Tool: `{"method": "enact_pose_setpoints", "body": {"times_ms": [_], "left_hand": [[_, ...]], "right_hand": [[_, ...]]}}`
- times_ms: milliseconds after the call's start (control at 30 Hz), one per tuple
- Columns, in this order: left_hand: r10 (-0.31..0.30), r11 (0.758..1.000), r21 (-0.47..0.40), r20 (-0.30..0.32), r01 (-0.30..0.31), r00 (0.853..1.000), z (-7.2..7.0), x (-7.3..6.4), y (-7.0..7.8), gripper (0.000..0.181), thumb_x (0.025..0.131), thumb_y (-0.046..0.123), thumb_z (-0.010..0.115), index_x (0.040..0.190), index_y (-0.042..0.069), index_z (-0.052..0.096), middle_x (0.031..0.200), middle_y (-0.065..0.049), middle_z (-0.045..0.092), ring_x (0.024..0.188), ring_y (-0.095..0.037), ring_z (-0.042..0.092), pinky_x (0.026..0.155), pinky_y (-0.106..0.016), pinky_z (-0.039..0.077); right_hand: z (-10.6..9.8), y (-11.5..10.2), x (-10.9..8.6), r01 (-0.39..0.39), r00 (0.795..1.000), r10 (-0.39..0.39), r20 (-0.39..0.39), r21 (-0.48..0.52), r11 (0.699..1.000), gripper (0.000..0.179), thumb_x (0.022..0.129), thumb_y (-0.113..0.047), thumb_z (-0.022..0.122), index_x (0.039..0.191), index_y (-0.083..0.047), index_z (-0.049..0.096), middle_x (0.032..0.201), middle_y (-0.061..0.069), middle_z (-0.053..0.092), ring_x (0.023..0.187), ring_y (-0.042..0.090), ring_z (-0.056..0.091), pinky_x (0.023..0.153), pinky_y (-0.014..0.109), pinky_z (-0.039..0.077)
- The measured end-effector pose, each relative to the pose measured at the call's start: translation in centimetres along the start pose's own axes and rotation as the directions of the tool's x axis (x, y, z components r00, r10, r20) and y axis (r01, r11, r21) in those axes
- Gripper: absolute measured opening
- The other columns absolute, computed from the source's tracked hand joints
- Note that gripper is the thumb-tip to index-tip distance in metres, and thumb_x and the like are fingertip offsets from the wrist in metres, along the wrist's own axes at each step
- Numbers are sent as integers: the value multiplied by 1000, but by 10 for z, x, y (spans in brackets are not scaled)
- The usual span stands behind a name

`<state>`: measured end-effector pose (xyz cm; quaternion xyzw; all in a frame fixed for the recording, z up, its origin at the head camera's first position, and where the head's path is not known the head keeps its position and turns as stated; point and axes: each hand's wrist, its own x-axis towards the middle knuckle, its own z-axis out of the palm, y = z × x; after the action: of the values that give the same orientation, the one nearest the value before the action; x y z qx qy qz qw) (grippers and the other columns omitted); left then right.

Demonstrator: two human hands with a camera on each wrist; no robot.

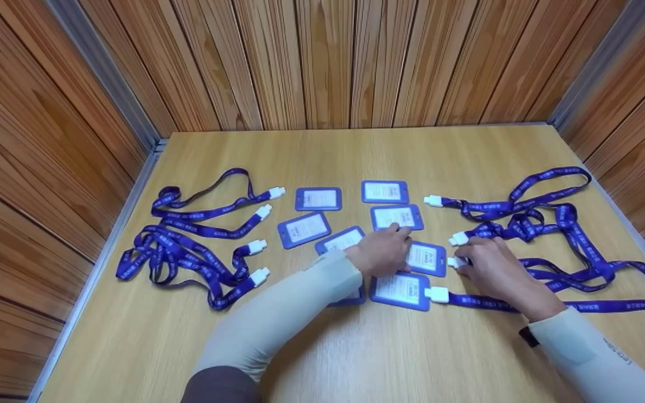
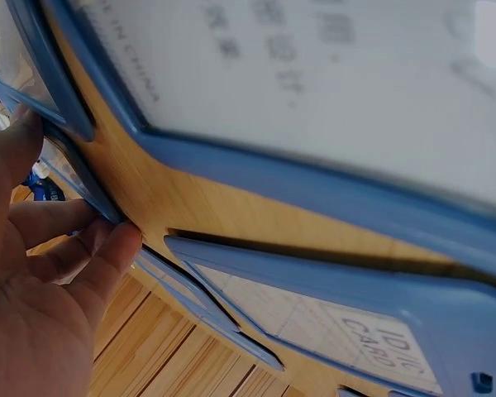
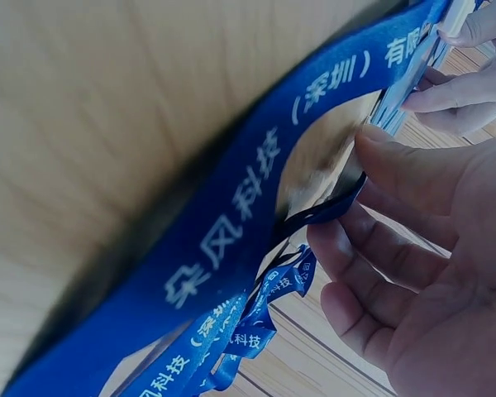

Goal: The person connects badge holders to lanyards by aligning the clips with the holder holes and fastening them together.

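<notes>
My left hand (image 1: 384, 248) grips a blue ID card holder (image 1: 428, 259) by its edges, thumb on one side and fingers on the other. The holder lies with its slotted end toward the right. Facing that slot, my right hand (image 1: 493, 271) pinches the white clip (image 1: 454, 262) of a blue printed lanyard, a small distance from the holder. In the right wrist view the lanyard's strap (image 3: 335, 207) runs between thumb and fingers. Just nearer the person, another card holder (image 1: 400, 291) has a white clip (image 1: 437, 295) at its slotted end, its strap stretching right.
Two more card holders (image 1: 385, 192) lie above in the right column. Several others (image 1: 304, 229) form a left column, partly behind the left forearm. Blue lanyards with white clips lie bunched at left (image 1: 188, 257) and right (image 1: 546, 193). Wooden panels (image 1: 322, 61) enclose the table (image 1: 277, 151).
</notes>
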<state>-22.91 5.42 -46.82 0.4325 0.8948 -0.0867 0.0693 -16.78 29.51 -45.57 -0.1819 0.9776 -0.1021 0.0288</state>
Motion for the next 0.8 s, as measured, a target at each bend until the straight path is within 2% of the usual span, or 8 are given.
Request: {"method": "enact_pose_setpoints", "body": {"times_ms": [133, 367, 800], "left_hand": [[-12, 1000, -27, 7, 12, 1000, 0, 0, 0, 61, 105, 54, 46, 153, 15, 49, 157, -2, 43, 141, -22, 44, 111, -33, 45], [6, 1000, 19, -3, -6, 1000, 1, 1, 1, 62, 105, 53, 48, 152, 13, 51, 155, -3, 45, 140, -23, 45, 111, -33, 45], [7, 1000, -3, -7, -7, 1000, 0, 0, 0, 61, 106, 53, 46, 152, 15, 50, 156, -3, 45, 140, -22, 45, 110, -33, 46]], "right_hand": [[1, 0, 1, -4, 1000, 4, -3, -9, 1000, 27, 92, -8, 77, 117, -1, 75, 113, 16, 72, 99, 31, 66, 76, 41, 43], [4, -2, 3, -5, 1000, 4, -10, -42, 999, 26, 91, -9, 78, 115, 0, 76, 110, 16, 72, 95, 30, 66, 72, 38, 38], [4, -3, 3, 4, 1000, -4, 2, -32, 999, 29, 92, -9, 77, 119, -1, 75, 110, 15, 72, 97, 30, 65, 75, 42, 43]]}}
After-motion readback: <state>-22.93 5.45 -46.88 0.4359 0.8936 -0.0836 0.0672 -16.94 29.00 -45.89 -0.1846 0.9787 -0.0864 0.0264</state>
